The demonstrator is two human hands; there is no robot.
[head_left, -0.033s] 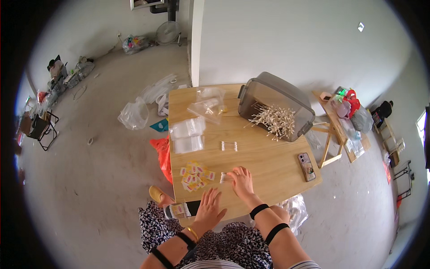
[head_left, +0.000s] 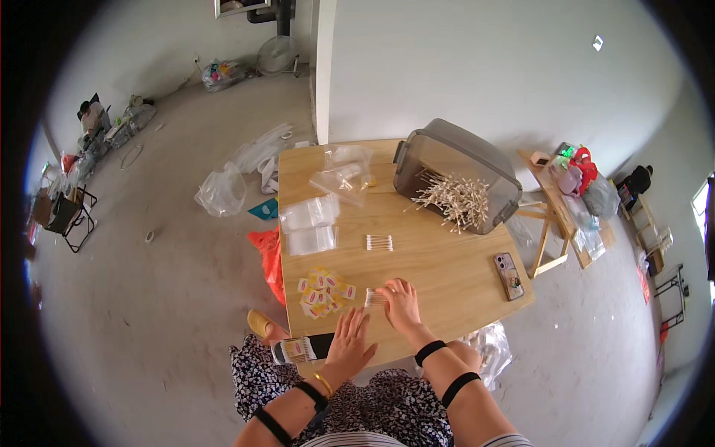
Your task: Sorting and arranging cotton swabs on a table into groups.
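Just below the frame's centre, a row of cotton swabs is touched on the table by the right hand, its fingers half curled — whether any are gripped cannot be told. Lower left of it, the left hand is held open, palm down — beside a swab-filled packet.

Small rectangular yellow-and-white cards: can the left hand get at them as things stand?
Likely yes: the left hand looks empty, close to the near right side of the small rectangular yellow-and-white cards, and nothing visible blocks the way.
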